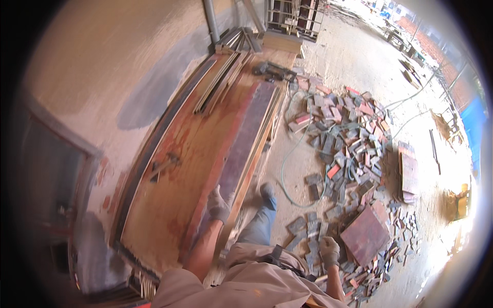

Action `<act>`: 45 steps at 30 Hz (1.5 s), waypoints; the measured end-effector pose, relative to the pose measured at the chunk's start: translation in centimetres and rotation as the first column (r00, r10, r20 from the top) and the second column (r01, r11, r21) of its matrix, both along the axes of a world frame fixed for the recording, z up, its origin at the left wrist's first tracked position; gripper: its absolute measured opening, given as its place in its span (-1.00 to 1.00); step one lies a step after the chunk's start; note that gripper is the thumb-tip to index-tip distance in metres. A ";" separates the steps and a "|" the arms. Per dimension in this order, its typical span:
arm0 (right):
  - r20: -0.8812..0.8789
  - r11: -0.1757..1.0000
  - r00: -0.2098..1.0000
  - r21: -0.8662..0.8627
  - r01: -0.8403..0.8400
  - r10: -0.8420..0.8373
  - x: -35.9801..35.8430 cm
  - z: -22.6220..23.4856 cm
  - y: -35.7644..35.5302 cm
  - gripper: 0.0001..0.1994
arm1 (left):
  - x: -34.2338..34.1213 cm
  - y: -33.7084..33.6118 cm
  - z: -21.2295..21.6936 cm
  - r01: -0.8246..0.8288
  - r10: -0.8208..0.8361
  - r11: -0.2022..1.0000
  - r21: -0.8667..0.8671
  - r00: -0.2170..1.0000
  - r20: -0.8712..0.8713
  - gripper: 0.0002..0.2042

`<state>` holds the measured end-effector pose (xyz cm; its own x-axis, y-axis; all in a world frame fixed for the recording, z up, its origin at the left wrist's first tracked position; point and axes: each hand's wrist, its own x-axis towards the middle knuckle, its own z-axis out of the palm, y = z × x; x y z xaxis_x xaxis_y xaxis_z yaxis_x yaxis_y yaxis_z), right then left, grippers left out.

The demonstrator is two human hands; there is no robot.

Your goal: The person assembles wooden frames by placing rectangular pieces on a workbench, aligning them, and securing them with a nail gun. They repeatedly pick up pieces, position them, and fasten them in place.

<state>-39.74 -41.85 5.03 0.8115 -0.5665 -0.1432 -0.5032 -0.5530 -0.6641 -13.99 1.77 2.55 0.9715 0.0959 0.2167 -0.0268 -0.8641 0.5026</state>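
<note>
Dusty concrete yard, left hand (218, 204) on long dark board (245, 141), scrap pile (345, 149) alongside.

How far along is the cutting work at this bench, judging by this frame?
Done: a large pile of cut offcuts covers the ground. In hand: the gloved left hand rests on the long dark board on the workbench; the right hand hangs free. Left: more strips lie stacked on the bench.

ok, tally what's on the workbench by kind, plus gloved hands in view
Long dark plywood strip under the left hand: 1
Hammer: 1
Power saw at the far end: 1
Stack of thin strips: 1
Gloved hands, with the right hand: 2
Total: 6
</note>
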 end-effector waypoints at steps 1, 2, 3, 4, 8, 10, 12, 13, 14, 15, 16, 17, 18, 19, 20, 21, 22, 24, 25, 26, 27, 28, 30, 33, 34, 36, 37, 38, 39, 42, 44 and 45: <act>-0.033 0.999 0.999 -0.044 0.024 -0.026 2.6 0.3 -1.5 -0.84 | 4.9 -0.2 -0.5 -0.034 0.032 0.999 -0.040 0.999 -0.043 -0.22; -0.181 0.990 0.977 0.053 0.128 -0.117 5.3 0.7 -3.0 -0.80 | 9.4 -0.9 -1.4 -0.056 0.052 0.995 -0.087 0.997 -0.054 -0.20; -0.144 0.998 0.988 -0.029 0.058 -0.062 7.5 1.4 -4.2 -0.79 | 15.4 -1.9 -2.3 -0.071 0.065 0.987 -0.146 0.997 -0.044 -0.18; -0.150 0.992 0.987 -0.124 0.033 -0.051 10.1 2.5 -5.3 -0.78 | 21.6 -2.6 -2.7 -0.098 0.092 0.988 -0.117 0.994 -0.053 -0.15; -0.232 0.989 0.965 -0.115 0.098 -0.122 17.7 5.5 -8.3 -0.75 | 37.6 -6.2 -5.5 -0.173 0.142 0.980 -0.102 0.955 -0.260 -0.07; -0.297 0.990 0.947 -0.099 0.099 -0.124 22.0 5.7 -9.7 -0.73 | 42.7 -7.8 -6.7 -0.233 0.158 0.964 -0.127 0.889 -0.430 -0.06; -0.357 0.991 0.925 -0.007 0.136 -0.130 26.3 5.5 -11.7 -0.72 | 44.6 -9.4 -8.3 -0.283 0.211 0.956 -0.071 0.838 -0.503 -0.09; -0.300 0.997 0.953 -0.080 0.016 -0.040 29.1 5.1 -13.0 -0.74 | 44.7 -9.6 -9.2 -0.293 0.196 0.949 -0.116 0.836 -0.512 -0.13; -0.306 0.984 0.951 -0.148 -0.098 0.048 32.4 5.0 -14.5 -0.75 | 44.6 -10.2 -10.0 -0.299 0.200 0.940 -0.165 0.874 -0.443 -0.19; -0.329 0.954 0.933 -0.203 -0.222 0.147 35.9 5.1 -15.8 -0.76 | 44.2 -10.5 -10.7 -0.323 0.223 0.928 -0.185 0.881 -0.417 -0.24; -0.423 0.833 0.835 -0.266 -0.485 0.351 40.4 4.9 -17.1 -0.79 | 43.7 -10.7 -11.1 -0.317 0.278 0.941 -0.116 0.923 -0.266 -0.28; -0.350 0.803 0.825 -0.251 -0.540 0.445 45.5 4.7 -17.8 -0.83 | 43.3 -10.9 -11.4 -0.329 0.322 0.944 0.020 0.908 -0.269 -0.32; -0.304 0.772 0.797 -0.230 -0.593 0.522 50.9 4.6 -18.2 -0.86 | 42.9 -11.0 -11.5 -0.328 0.316 0.945 -0.021 0.923 -0.218 -0.34; -0.292 0.791 0.786 -0.132 -0.598 0.546 56.5 4.7 -18.4 -0.89 | 42.7 -11.2 -11.3 -0.341 0.324 0.939 -0.038 0.918 -0.230 -0.37; -0.231 0.339 0.514 -0.526 -0.780 0.826 63.5 4.2 -17.8 -0.89 | 42.4 -11.3 -10.8 -0.344 0.328 0.939 -0.017 0.907 -0.266 -0.36; -0.076 0.285 0.406 -0.594 -0.752 0.911 69.8 4.3 -17.0 -0.94 | 42.4 -11.4 -10.3 -0.350 0.335 0.937 0.001 0.895 -0.293 -0.35; -0.112 0.280 0.376 -0.484 -0.829 0.920 76.2 4.1 -15.8 -0.92 | 42.2 -11.7 -9.4 -0.349 0.338 0.937 0.014 0.897 -0.285 -0.34; -0.060 0.148 0.207 -0.512 -0.846 0.976 88.4 3.1 -11.4 -0.89 | 42.7 -12.4 -7.7 -0.397 0.391 0.916 0.064 0.842 -0.370 -0.32; -0.095 0.003 0.079 -0.614 -0.790 0.992 94.3 2.7 -9.1 -0.87 | 43.0 -12.9 -6.9 -0.413 0.405 0.907 0.084 0.800 -0.442 -0.31; 0.158 0.248 0.206 -0.336 -0.909 0.966 99.8 1.4 -5.5 -0.85 | 43.2 -13.8 -6.2 -0.436 0.441 0.893 0.115 0.791 -0.424 -0.29; 0.094 0.206 0.186 -0.297 -0.932 0.978 104.7 0.7 -2.2 -0.83 | 44.2 -14.3 -5.8 -0.457 0.472 0.878 0.145 0.770 -0.430 -0.27; -0.118 0.101 0.153 -0.360 -0.927 0.981 110.0 -0.5 2.2 -0.80 | 45.2 -14.5 -5.5 -0.479 0.515 0.856 0.196 0.754 -0.407 -0.25; -0.064 -0.071 -0.050 -0.385 -0.920 0.997 117.4 -2.5 9.4 -0.75 | 46.8 -17.5 -4.8 -0.550 0.587 0.805 0.221 0.690 -0.422 -0.20; -0.571 -0.374 -0.058 -0.454 -0.809 0.819 127.1 -6.4 22.1 -0.72 | 51.3 -19.0 -4.9 -0.633 0.702 0.704 0.322 0.547 -0.457 -0.15; -0.518 -0.415 -0.116 -0.510 -0.753 0.847 129.4 -7.9 25.5 -0.69 | 52.2 -19.3 -4.8 -0.643 0.704 0.693 0.325 0.510 -0.494 -0.13; -0.410 -0.443 -0.220 -0.595 -0.671 0.885 133.1 -10.7 31.3 -0.61 | 53.3 -19.4 -4.5 -0.658 0.705 0.684 0.316 0.484 -0.518 -0.14; -0.416 -0.454 -0.230 -0.592 -0.666 0.880 134.4 -12.0 33.9 -0.56 | 53.4 -19.3 -4.2 -0.662 0.703 0.673 0.330 0.435 -0.562 -0.14; -0.326 -0.452 -0.314 -0.627 -0.635 0.892 135.6 -13.1 35.5 -0.60 | 53.5 -19.0 -3.9 -0.663 0.690 0.687 0.298 0.467 -0.554 -0.14; -0.332 -0.479 -0.346 -0.619 -0.623 0.878 136.5 -14.0 36.9 -0.62 | 53.5 -18.9 -3.6 -0.657 0.679 0.692 0.297 0.455 -0.576 -0.14; -0.531 -0.643 -0.480 -0.170 -0.747 0.698 138.7 -15.0 41.0 -0.73 | 53.4 -18.6 -3.1 -0.651 0.666 0.696 0.301 0.430 -0.610 -0.14; -0.544 -0.544 -0.417 -0.090 -0.834 0.729 139.1 -14.6 42.0 -0.77 | 53.6 -18.6 -3.1 -0.658 0.654 0.699 0.278 0.433 -0.620 -0.14; -0.498 -0.600 -0.466 -0.145 -0.786 0.731 139.1 -14.0 42.2 -0.77 | 53.7 -18.6 -3.1 -0.667 0.649 0.699 0.259 0.439 -0.622 -0.14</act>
<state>99.31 0.32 -9.01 0.1252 0.8872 -0.4441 0.9386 -0.2509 -0.2366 39.75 -16.86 -0.60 0.4932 0.7623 -0.4190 0.8670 -0.4703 0.1649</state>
